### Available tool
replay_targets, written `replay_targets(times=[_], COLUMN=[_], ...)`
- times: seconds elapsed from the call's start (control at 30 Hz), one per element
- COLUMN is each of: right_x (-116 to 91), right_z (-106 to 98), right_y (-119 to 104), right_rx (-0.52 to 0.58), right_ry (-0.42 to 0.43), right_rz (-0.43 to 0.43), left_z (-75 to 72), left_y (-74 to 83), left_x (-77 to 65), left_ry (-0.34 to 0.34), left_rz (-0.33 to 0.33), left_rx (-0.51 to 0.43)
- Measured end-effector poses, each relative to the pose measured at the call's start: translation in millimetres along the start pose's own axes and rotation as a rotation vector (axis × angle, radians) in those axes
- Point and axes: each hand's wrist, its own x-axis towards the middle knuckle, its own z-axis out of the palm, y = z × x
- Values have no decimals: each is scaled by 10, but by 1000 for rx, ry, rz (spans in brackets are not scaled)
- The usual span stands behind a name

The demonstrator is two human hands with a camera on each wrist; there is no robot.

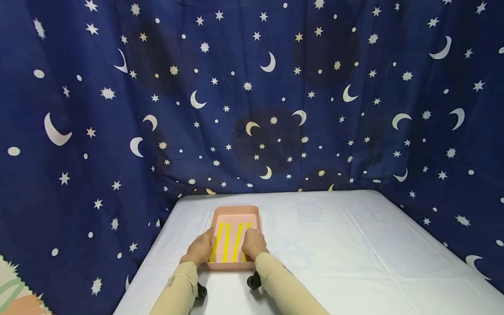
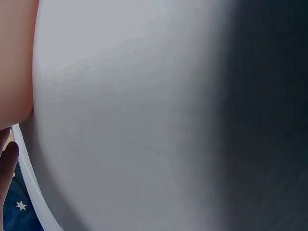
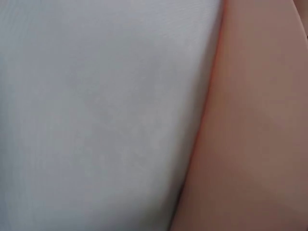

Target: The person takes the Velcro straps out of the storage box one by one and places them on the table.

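Fingers of the left hand [image 1: 200, 247] and right hand [image 1: 253, 243] clamp opposite sides of the pink tray [image 1: 236, 211], lower centre of the head view; whether the right also touches the yellow strips [image 1: 226, 243] cannot be told. Raising one side faster could tilt the tray and send the strips sliding.

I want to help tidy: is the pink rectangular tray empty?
Not empty. The pink rectangular tray has four long, thin yellow strips lying side by side inside.

Wide passage over white table [image 1: 354, 245] right of pink tray [image 1: 236, 210], hands [image 1: 201, 247] blocking its sides, curtain [image 1: 228, 109] behind
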Motion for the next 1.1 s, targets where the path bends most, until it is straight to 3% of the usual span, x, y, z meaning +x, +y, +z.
replay_targets(times=[0.63,1.1], right_x=[-24,-10], right_z=[-10,-6], right_y=[-45,-77], right_rx=[12,-3], right_ry=[-48,-72], right_rz=[47,87], left_z=[5,-15], left_y=[26,25], left_x=[-2,-4], left_ry=[-18,-13], left_rz=[-49,-23], left_rx=[-13,-1])
